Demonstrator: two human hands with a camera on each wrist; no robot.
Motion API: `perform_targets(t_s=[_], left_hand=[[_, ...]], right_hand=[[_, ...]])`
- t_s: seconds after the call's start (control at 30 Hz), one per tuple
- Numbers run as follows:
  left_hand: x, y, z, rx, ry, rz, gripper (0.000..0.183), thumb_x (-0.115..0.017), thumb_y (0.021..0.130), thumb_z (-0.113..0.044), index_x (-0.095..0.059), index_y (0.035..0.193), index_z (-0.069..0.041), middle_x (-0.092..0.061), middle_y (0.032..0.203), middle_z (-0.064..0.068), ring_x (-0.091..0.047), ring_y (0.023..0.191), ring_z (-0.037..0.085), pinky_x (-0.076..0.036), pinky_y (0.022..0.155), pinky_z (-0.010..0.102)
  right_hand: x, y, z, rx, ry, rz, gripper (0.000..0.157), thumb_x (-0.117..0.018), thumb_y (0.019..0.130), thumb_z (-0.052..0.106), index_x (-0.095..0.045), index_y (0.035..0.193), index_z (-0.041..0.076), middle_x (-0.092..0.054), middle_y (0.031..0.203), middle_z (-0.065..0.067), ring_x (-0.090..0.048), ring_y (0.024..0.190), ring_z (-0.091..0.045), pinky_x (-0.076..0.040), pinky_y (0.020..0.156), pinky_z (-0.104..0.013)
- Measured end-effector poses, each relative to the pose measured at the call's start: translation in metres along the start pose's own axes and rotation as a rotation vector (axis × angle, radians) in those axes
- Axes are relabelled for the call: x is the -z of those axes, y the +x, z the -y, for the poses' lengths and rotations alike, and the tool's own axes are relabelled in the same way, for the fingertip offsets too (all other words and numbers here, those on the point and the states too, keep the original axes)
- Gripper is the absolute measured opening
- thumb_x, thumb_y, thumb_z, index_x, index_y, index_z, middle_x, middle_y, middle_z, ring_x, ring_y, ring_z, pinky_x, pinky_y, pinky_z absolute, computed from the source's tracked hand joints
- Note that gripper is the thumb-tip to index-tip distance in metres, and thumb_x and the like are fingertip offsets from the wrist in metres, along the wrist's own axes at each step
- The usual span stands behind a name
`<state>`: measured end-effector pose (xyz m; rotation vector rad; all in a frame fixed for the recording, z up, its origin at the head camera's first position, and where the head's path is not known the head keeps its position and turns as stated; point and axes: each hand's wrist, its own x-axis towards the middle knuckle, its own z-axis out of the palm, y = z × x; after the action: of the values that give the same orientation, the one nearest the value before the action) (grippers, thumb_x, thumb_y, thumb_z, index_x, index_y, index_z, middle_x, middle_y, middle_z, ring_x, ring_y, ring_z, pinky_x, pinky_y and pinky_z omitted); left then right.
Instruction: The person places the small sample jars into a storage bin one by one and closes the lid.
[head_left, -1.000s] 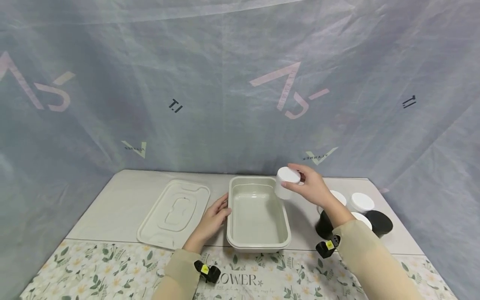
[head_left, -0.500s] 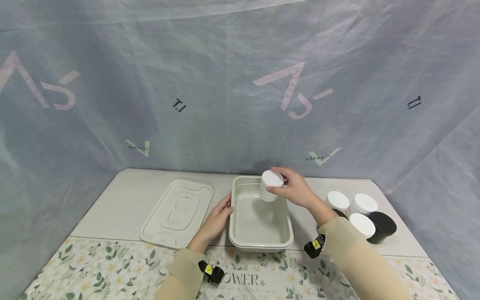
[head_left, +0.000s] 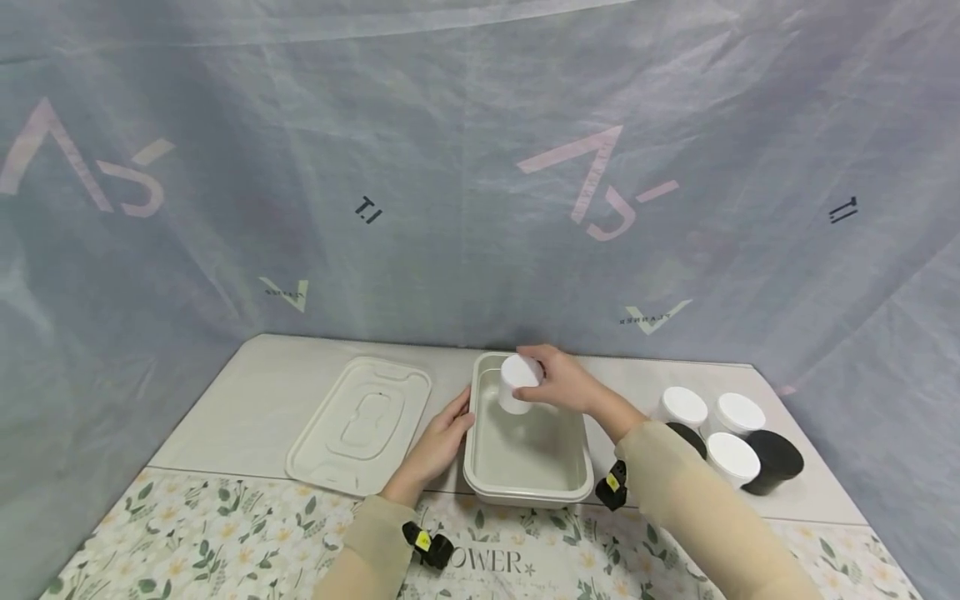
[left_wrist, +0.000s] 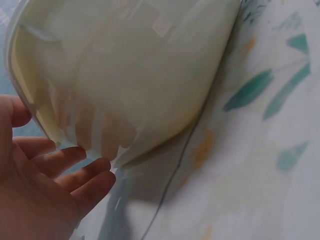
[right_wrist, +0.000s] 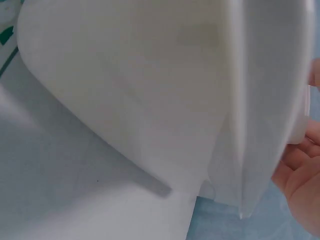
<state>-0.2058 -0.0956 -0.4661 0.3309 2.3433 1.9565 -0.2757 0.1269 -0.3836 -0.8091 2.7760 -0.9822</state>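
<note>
My right hand (head_left: 564,385) grips a white lidded jar (head_left: 516,390) by its side, thumb in front and fingers behind. The jar is upright, over the back left inside of a beige rectangular tub (head_left: 529,495). In the right wrist view, the outer wall of the tub (right_wrist: 125,100) hides most of the jar. My left hand (head_left: 437,443) rests against the tub's left side, thumb by the rim. The left wrist view shows its relaxed fingers (left_wrist: 95,187) at the outside of the wall.
A matching beige lid (head_left: 358,427) lies flat left of the tub. To the right stand several more jars: white-topped ones (head_left: 733,457) and black ones (head_left: 774,460). A floral cloth (head_left: 225,533) covers the front edge; a grey curtain (head_left: 420,208) hangs behind.
My right hand has carried the white jar leftward from beyond the tub's right rim to over its inside, and lowered it. The left hand stays at the tub's left side.
</note>
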Motion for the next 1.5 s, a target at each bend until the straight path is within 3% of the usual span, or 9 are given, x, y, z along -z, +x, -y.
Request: perform_targets(t_s=[0.3, 0.47, 0.7, 0.87, 1.13, 1.37, 1.5], left_hand=[[-0.002, 0.0, 0.0, -0.035, -0.006, 0.032, 0.051, -0.039, 0.103, -0.022, -0.024, 0.15, -0.009, -0.028, 0.154, 0.011, -0.03, 0.141, 0.026, -0.03, 0.114, 0.043], [-0.003, 0.0, -0.001, -0.021, 0.015, 0.034, 0.051, -0.039, 0.103, -0.023, -0.025, 0.15, -0.01, -0.028, 0.155, 0.01, -0.029, 0.142, 0.026, -0.027, 0.115, 0.043], [-0.002, -0.008, -0.024, 0.015, 0.033, 0.063, 0.051, -0.038, 0.103, -0.017, -0.023, 0.149, -0.001, -0.026, 0.154, 0.017, -0.028, 0.141, 0.031, -0.026, 0.115, 0.046], [0.0, -0.012, -0.035, 0.004, 0.04, 0.08, 0.051, -0.038, 0.103, -0.017, -0.023, 0.149, 0.0, -0.027, 0.153, 0.017, -0.03, 0.14, 0.031, -0.028, 0.115, 0.045], [0.002, -0.001, 0.004, -0.003, 0.028, 0.015, 0.052, -0.042, 0.102, -0.025, -0.028, 0.15, -0.012, -0.034, 0.152, 0.01, -0.034, 0.139, 0.027, -0.028, 0.115, 0.046], [0.002, 0.0, 0.005, 0.009, 0.037, 0.001, 0.052, -0.042, 0.102, -0.025, -0.028, 0.15, -0.013, -0.034, 0.152, 0.011, -0.034, 0.139, 0.027, -0.028, 0.115, 0.045], [0.0, -0.002, -0.002, 0.018, 0.036, -0.003, 0.051, -0.042, 0.102, -0.021, -0.028, 0.149, -0.009, -0.034, 0.152, 0.013, -0.034, 0.139, 0.03, -0.028, 0.115, 0.045]], right_hand=[[-0.008, 0.005, -0.002, -0.031, -0.051, 0.088, 0.073, -0.076, 0.079, 0.035, -0.047, 0.138, 0.004, -0.054, 0.132, -0.015, -0.056, 0.11, -0.025, -0.049, 0.088, -0.039], [-0.014, 0.006, -0.003, 0.002, -0.106, 0.105, 0.073, -0.077, 0.079, 0.031, -0.047, 0.138, 0.002, -0.055, 0.133, -0.016, -0.057, 0.11, -0.024, -0.049, 0.088, -0.039], [-0.022, 0.01, -0.003, 0.019, -0.153, 0.113, 0.071, -0.075, 0.081, 0.031, -0.046, 0.139, 0.003, -0.05, 0.14, -0.015, -0.051, 0.124, -0.026, -0.047, 0.097, -0.04], [-0.022, 0.01, -0.002, 0.014, -0.164, 0.091, 0.066, -0.074, 0.082, 0.03, -0.049, 0.135, 0.001, -0.052, 0.136, -0.018, -0.051, 0.123, -0.029, -0.046, 0.099, -0.042], [-0.022, 0.01, 0.004, 0.052, -0.233, 0.068, 0.065, -0.073, 0.082, 0.036, -0.051, 0.133, 0.004, -0.05, 0.137, -0.016, -0.05, 0.125, -0.031, -0.043, 0.105, -0.044], [-0.008, -0.002, -0.005, 0.044, -0.151, 0.009, 0.064, -0.072, 0.082, 0.04, -0.053, 0.133, 0.006, -0.05, 0.137, -0.015, -0.047, 0.127, -0.032, -0.041, 0.105, -0.047], [-0.001, -0.013, -0.012, 0.046, -0.109, -0.035, 0.063, -0.071, 0.083, 0.04, -0.053, 0.133, 0.006, -0.05, 0.137, -0.016, -0.047, 0.127, -0.033, -0.042, 0.104, -0.049]])
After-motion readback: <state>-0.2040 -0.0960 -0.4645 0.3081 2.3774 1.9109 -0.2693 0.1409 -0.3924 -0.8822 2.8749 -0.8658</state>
